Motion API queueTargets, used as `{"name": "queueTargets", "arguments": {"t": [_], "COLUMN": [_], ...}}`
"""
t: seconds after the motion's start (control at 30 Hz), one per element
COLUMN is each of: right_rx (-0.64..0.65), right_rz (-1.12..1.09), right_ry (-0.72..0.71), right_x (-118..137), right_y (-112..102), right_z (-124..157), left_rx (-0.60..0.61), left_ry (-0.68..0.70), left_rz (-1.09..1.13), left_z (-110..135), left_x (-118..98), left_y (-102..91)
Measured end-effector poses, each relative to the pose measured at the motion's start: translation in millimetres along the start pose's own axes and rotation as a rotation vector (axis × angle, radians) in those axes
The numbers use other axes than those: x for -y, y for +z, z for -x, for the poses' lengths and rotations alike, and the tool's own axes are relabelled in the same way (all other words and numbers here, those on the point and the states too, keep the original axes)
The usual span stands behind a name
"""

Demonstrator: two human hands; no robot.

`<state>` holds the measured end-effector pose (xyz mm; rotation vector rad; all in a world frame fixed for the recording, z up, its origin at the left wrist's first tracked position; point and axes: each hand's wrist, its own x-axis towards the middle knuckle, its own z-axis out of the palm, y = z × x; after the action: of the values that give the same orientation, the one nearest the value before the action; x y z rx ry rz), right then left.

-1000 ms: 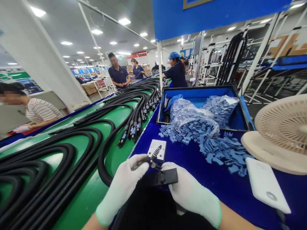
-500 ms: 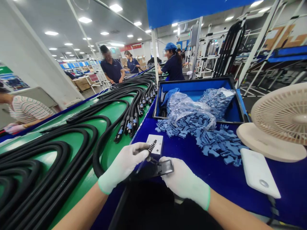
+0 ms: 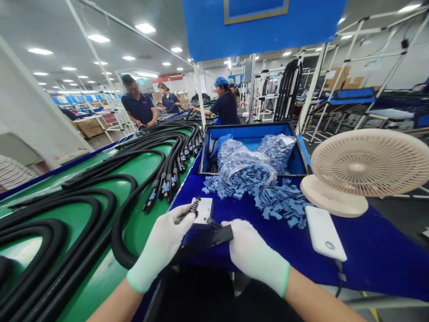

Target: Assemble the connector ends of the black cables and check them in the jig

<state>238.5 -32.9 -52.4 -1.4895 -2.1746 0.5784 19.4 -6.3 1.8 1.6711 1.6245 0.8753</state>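
My left hand (image 3: 167, 239), in a white glove, pinches a small dark ribbed part (image 3: 195, 205) between thumb and fingers, beside a white block (image 3: 203, 210) with holes in it. In my gloved right hand (image 3: 253, 250) is a flat black plastic piece (image 3: 222, 235), held by its right end between thumb and fingers. The black piece points left, toward my left hand; its far end merges with dark material below, so I cannot tell where it stops. Past both hands, loose blue clips (image 3: 276, 201) lie heaped on the blue table surface (image 3: 241, 214).
Behind the clips stands a blue bin (image 3: 298, 154) with a bag of clips (image 3: 246, 161). A beige fan (image 3: 358, 167) and a white power bank (image 3: 325, 235) sit at right. Black hoses (image 3: 97, 210) cover the green bench (image 3: 90, 257) at left. Co-workers (image 3: 138, 105) stand farther back.
My view has swung to the right. The black piece has turned, so its glossy end no longer faces me. My left hand has moved slightly away from the black piece, still pinching the ribbed part.
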Motion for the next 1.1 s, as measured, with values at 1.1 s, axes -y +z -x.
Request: {"name": "queueTargets", "arguments": {"t": [1.1], "right_rx": [-0.089], "right_rz": [-1.381], "right_ry": [0.228], "right_x": [15.0], "right_y": [27.1], "right_z": [0.9], "left_rx": [0.078], "left_ry": [0.226], "left_rz": [-0.054], "left_z": [30.8], "left_x": [47.7], "left_y": [34.7]}}
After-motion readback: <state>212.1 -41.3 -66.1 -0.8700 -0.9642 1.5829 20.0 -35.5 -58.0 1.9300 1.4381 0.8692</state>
